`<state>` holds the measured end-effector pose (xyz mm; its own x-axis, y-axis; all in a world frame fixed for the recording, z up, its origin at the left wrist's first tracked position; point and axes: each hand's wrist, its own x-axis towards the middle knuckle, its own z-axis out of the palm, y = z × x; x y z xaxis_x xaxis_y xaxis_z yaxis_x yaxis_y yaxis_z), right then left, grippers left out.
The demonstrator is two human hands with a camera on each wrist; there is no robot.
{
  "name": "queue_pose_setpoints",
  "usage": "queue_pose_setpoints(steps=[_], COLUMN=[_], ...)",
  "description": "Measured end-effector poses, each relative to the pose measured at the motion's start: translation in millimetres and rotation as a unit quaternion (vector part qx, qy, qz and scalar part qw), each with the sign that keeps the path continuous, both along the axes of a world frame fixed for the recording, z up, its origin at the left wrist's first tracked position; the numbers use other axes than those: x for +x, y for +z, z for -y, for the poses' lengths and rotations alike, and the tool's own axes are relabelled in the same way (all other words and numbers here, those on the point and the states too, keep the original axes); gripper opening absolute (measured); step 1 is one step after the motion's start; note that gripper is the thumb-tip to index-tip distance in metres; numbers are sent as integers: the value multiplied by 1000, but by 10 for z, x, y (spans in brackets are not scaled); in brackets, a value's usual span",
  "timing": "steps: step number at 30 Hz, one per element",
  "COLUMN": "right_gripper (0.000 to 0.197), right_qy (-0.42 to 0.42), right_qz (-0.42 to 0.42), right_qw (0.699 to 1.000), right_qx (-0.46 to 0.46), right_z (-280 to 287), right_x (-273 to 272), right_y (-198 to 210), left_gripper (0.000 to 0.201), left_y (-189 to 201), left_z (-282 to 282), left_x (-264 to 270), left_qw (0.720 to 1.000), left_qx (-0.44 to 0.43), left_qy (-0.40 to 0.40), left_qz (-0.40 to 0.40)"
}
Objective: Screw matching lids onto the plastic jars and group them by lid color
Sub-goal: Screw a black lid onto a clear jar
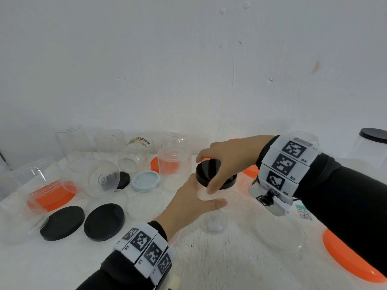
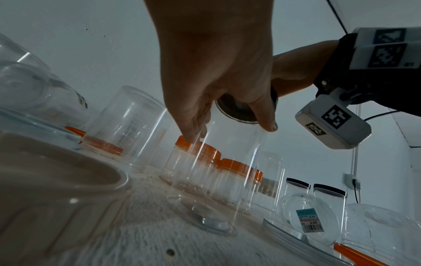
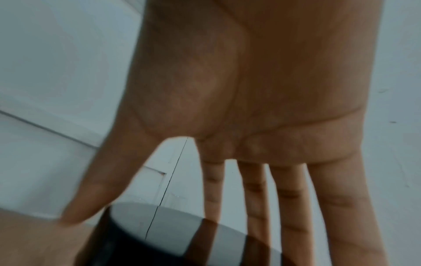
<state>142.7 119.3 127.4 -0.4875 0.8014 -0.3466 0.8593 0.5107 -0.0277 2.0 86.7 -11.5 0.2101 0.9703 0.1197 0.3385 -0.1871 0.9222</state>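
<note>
Here, right hand (image 1: 227, 162) grips black lid (image 1: 209, 171) (half hidden) | left hand (image 1: 188, 204) clasps clear jar (image 1: 215, 218)

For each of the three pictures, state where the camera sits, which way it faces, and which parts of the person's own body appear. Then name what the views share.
Head: on the head, facing forward and down at the table; both hands and sleeves show.
Left wrist: low beside the table, looking up along the left hand gripping the clear jar.
Right wrist: above, looking along the right hand to the black lid.
Shared: all three show that lid.
</note>
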Motion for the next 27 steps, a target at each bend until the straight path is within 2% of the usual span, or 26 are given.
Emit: queue_pose_setpoints(steps=[4, 12, 15, 21, 27], right_gripper=[70, 68, 72, 75, 65], right_qy=[27, 20, 16, 24, 20], right_qz=[-20, -5, -29, -63, -105], right_qw=[999, 999, 999, 997, 993], right_qx=[-22, 39, 8, 23, 47], right_z=[1, 7, 0, 3, 61], right_x=[18, -52, -18, 88, 146], right_y=[33, -44, -29, -102, -234], left_gripper=[68, 69, 65, 69, 78], left_y=[-8, 10, 11, 22, 22], left_z=[-12, 8, 7, 19, 25], left_x=[-3, -4, -7, -2, -12], left_qw=[1000, 1000, 1000, 1000, 1000], left_qx=[3, 0, -5, 3, 5], left_qy=[-1, -5, 0, 8, 4], left_qz=[-10, -11, -8, -20, -13])
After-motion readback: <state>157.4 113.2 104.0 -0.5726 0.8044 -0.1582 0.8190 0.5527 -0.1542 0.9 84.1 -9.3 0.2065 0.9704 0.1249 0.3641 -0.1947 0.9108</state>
